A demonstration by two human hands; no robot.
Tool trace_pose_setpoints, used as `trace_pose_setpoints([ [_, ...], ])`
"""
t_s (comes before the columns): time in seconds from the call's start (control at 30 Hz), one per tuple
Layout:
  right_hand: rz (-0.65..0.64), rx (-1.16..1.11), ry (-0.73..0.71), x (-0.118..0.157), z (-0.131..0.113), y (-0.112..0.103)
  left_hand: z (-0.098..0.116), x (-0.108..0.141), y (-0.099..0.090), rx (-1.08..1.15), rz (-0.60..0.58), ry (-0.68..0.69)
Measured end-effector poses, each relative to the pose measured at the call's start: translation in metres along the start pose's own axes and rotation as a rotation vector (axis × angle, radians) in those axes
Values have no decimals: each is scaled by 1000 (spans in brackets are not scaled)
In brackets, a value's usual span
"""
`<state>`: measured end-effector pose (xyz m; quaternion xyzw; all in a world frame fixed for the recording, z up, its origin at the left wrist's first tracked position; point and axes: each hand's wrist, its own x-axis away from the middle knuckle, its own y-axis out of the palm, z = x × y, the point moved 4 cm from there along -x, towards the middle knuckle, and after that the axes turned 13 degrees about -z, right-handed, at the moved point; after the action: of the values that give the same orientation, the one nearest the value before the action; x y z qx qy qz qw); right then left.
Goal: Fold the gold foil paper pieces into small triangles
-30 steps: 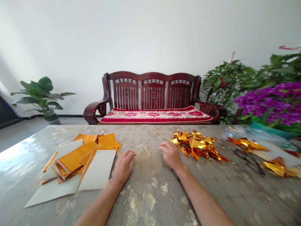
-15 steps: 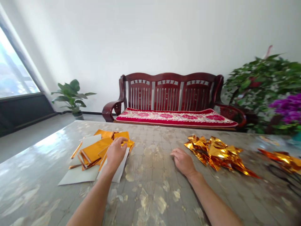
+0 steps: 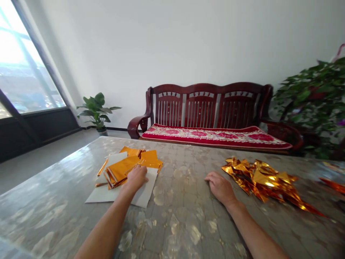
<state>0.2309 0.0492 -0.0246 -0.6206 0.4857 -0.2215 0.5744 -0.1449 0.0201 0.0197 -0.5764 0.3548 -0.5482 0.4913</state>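
Observation:
My left hand [image 3: 137,178] reaches over a loose pile of gold foil paper sheets [image 3: 121,169] left of the middle. Its fingers are pressed together at the near edge of the sheets, apparently pinching one; the fingertips are partly hidden. Grey-white sheets [image 3: 106,196] lie beneath the gold ones and stick out toward me. My right hand [image 3: 221,187] rests on the table with curled fingers, and nothing shows in them. Just right of that hand lies a heap of shiny folded gold foil pieces [image 3: 264,180], not touching it.
The table [image 3: 172,223] has a glossy flower-patterned cover. Behind it stands a dark red wooden bench [image 3: 194,104] with a red patterned cushion [image 3: 215,136]. Potted plants stand at left [image 3: 95,109] and right [image 3: 318,97]. Clear plastic [image 3: 329,167] lies at the table's right edge.
The view has turned left, so everything sits further right. My left hand has shifted left and nearer across the gold sheets, its fingers drawn closer together. My right hand stays curled on the table.

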Motion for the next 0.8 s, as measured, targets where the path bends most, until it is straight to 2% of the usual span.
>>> trace_pose_setpoints([
  [0.3, -19, 47, 11, -1, -2, 1, 5, 2, 15, -55, 28, 7],
  [0.6, -2, 44, 8, -1, -1, 3, 6, 15, 17, -108, 75, 18],
  [0.8, 5, 48, 17, 1, -5, 1, 3, 9, 22, -120, 63, -10],
])
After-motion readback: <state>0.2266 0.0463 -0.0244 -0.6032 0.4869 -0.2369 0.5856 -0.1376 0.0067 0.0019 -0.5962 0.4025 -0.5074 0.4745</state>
